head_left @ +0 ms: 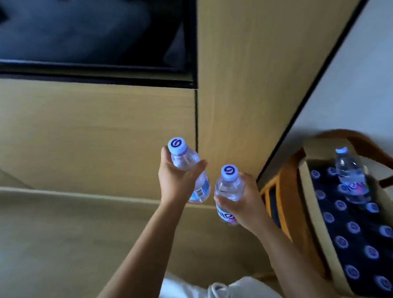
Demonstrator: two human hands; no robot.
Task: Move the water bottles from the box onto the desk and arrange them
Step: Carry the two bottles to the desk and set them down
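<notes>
From my head camera, my left hand (176,179) has its grip wrapped round one water bottle (187,169), cap up, held above the wooden table (59,235). My right hand (244,203) grasps a second water bottle (228,188) just beside the first, the two apart. At my right, the cardboard box (317,211) rests on a wooden chair (287,198), rows of capped bottles (354,227) inside, and one loose bottle (350,175) stands on top of them

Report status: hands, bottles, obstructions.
Left hand grips one bottle, right hand another. Both over desk, none set down. Box still nearly full. Path clear.
</notes>
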